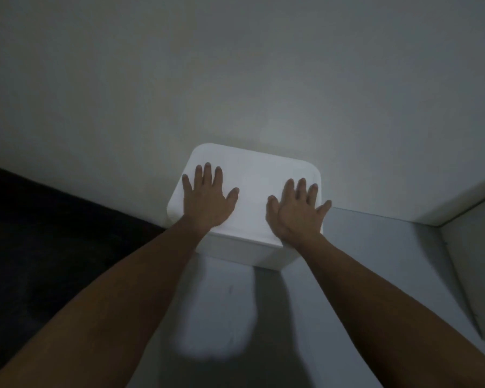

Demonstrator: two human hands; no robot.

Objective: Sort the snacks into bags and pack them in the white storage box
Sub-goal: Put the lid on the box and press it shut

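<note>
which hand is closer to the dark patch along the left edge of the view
Left. The left hand lies flat on the white box lid near its left side, by the dark patch; the right hand lies across the lid.

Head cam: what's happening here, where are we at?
A person has both palms flat on the lid of the white storage box, left hand near its left side, right hand near its right. Fingers are spread, not gripping anything. The lid is on and the box sits on a grey surface against a wall. No snacks or bags are in view.
</note>
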